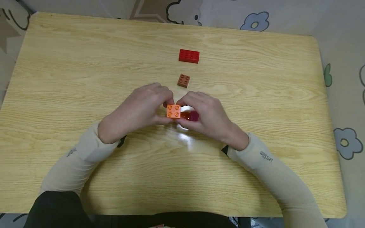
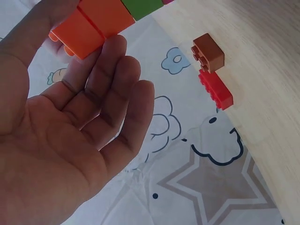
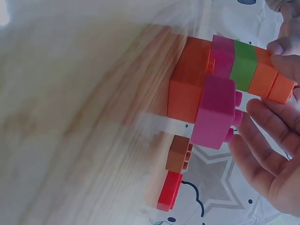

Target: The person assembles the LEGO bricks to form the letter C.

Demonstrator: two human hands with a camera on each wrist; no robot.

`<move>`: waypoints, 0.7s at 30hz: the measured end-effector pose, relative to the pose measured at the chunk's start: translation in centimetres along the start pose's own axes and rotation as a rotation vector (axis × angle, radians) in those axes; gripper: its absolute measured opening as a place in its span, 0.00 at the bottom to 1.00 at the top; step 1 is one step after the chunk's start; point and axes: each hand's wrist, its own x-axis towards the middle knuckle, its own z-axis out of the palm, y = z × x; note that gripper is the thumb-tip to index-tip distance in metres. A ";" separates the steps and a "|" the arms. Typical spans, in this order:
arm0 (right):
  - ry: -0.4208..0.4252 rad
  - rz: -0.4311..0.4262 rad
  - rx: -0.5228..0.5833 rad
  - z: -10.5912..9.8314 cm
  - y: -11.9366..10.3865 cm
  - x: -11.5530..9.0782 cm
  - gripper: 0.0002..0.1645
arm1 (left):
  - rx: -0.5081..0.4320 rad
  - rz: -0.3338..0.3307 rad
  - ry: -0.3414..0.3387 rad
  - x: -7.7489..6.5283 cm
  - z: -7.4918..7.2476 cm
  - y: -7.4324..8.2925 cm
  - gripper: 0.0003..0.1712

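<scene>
Both hands meet over a toy building brick stack, its top orange brick [image 1: 173,111] showing four studs upward. My left hand [image 1: 139,106] pinches that brick between thumb and forefinger from the left. From the right, my right hand [image 1: 209,115] pinches the top of the stack too, thumb in front and forefinger behind. In the right wrist view, a second orange brick, a green brick [image 3: 243,66] and a magenta brick lie below it, above a bottom orange brick [image 3: 187,82]. Another magenta brick [image 3: 214,112] sits on that bottom brick beside the column.
Beyond the hands, a brown four-stud brick [image 1: 183,80] lies on the wooden table [image 1: 85,63]. Farther back is a longer red brick [image 1: 189,56]. Patterned cloth [image 1: 346,142] surrounds the table's edges.
</scene>
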 end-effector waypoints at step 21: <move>-0.111 0.116 -0.040 -0.8 -0.5 0.6 0.17 | -0.048 -0.005 0.031 0.2 0.5 -0.3 0.20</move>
